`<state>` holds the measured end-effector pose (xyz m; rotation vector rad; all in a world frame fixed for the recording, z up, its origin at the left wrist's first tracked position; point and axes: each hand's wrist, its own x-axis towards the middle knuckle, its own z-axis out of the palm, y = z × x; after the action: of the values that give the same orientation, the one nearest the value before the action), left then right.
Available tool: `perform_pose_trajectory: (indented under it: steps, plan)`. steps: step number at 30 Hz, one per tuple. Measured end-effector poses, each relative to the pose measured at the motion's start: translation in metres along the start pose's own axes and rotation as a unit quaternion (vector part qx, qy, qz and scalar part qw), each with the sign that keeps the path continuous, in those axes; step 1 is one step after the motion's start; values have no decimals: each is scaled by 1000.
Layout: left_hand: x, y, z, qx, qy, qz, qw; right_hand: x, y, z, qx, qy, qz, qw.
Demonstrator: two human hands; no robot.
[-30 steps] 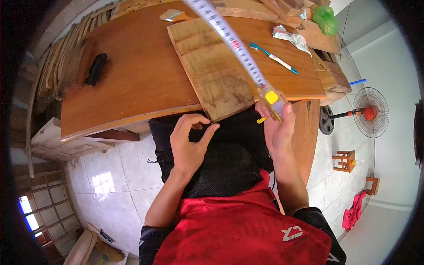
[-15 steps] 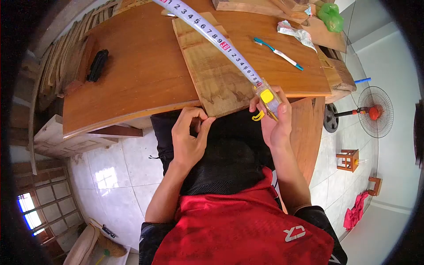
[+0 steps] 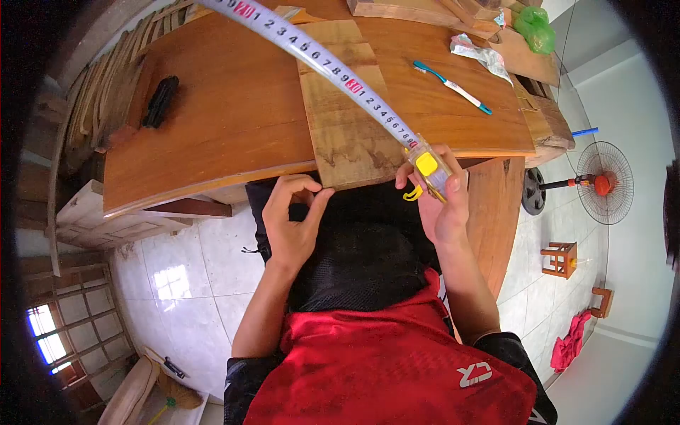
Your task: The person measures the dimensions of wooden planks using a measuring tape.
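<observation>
A wooden board (image 3: 350, 120) lies on the table, its near end reaching the front edge. My left hand (image 3: 292, 223) is closed, thumb and index finger pinching the board's near left corner. In my right hand (image 3: 443, 202) is a tape measure (image 3: 428, 166) with a clear case and a yellow button, held near the board's near right corner. Its white blade (image 3: 322, 60) is pulled out and slants up to the left above the board, out of view at the top. A yellow strap hangs below the case.
On the wooden table (image 3: 212, 113) lie a black object (image 3: 161, 101) at left and a toothbrush (image 3: 453, 86) at right. A crumpled wrapper (image 3: 480, 55), a green plastic bag (image 3: 535, 30) and wood pieces (image 3: 425, 13) sit at the back right. A fan (image 3: 602, 183) stands at right.
The board has turned a little and now lies straighter from front to back. My left hand has moved slightly left with its corner. The tape blade's far part has swung left.
</observation>
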<state>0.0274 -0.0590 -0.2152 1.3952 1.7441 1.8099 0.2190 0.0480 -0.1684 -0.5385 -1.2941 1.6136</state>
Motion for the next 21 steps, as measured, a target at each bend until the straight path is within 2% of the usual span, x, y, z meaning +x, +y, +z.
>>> perform_pose_trajectory:
  steps: [6, 12, 21]
  plan:
    - [2, 0, -14, 27, 22, -2, 999, -4, -2, 3, -2, -30, 14, 999]
    - [8, 17, -24, 68, 2, -11, 998, -4, -3, 3, -8, -27, 14, 999]
    - [8, 8, -20, 65, -47, -9, 997, -6, -8, -7, -26, -36, 22, 999]
